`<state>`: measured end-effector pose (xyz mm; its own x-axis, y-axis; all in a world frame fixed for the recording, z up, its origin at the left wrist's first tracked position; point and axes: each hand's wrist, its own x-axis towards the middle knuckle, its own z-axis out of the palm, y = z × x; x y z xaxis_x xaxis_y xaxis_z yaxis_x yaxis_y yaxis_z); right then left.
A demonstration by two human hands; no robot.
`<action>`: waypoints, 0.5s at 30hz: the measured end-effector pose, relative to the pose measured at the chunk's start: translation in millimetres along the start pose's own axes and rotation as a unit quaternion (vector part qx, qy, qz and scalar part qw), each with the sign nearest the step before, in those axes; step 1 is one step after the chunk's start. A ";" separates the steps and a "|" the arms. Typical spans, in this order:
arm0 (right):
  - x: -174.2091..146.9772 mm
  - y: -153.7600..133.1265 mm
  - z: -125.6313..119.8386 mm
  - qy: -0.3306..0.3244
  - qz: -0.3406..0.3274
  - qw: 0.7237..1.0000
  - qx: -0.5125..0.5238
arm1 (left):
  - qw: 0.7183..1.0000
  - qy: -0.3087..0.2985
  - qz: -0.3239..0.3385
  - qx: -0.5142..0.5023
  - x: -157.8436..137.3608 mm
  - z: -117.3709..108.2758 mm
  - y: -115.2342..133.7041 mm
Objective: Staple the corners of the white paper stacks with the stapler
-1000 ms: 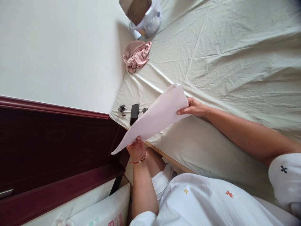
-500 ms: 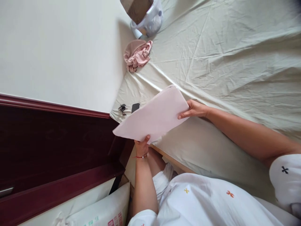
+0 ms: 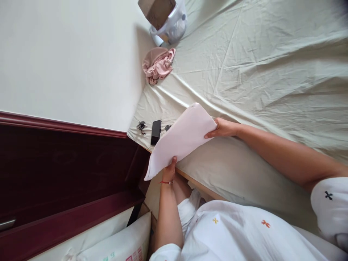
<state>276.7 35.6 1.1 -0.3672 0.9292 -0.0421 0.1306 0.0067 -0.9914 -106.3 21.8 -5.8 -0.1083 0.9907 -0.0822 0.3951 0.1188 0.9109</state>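
Paper (image 3: 182,139) is hanging over the bed (image 3: 258,72) edge: you are pinching it with your left hand (image 3: 169,171) and right hand (image 3: 224,127), mid-fold by the look of it. Next, you are probably needing matched corners.

Sheet of paper (image 3: 181,139): large, plain, pale pink-white, no print visible. Held up off bed (image 3: 258,72), over its corner. Bowed, upper edge curled over, lower corner hanging past bed edge. Pinched at two opposite edges: left hand (image 3: 169,170) at bottom, right hand (image 3: 223,128) at side.
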 end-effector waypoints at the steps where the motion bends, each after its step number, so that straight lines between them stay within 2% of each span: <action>1: -0.4 -0.7 -0.1 0.001 0.009 1.000 0.002 | 1.000 0.010 0.002 0.001 0.4 0.6 0.1; 7: 0.3 -2.9 -2.9 0.002 0.052 0.991 0.120 | 1.000 0.019 0.004 0.009 -0.4 -4.6 10.9; 11: 7.5 3.8 -3.2 0.052 0.008 0.981 0.189 | 1.000 0.006 -0.020 0.018 -3.6 -30.4 34.1; 12: 9.3 6.2 -3.4 0.075 -0.012 0.979 0.187 | 0.999 -0.012 -0.030 0.043 -4.0 -39.1 41.9; 15: 12.4 11.9 -4.6 0.131 -0.064 0.978 0.149 | 0.975 -0.148 -0.068 0.150 -3.1 -62.6 67.1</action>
<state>277.9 48.9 -10.7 -0.1096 0.9908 0.0789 -0.1891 0.0572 -0.9803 -136.6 22.5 80.9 0.0734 0.9350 -0.3471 0.6492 0.2194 0.7282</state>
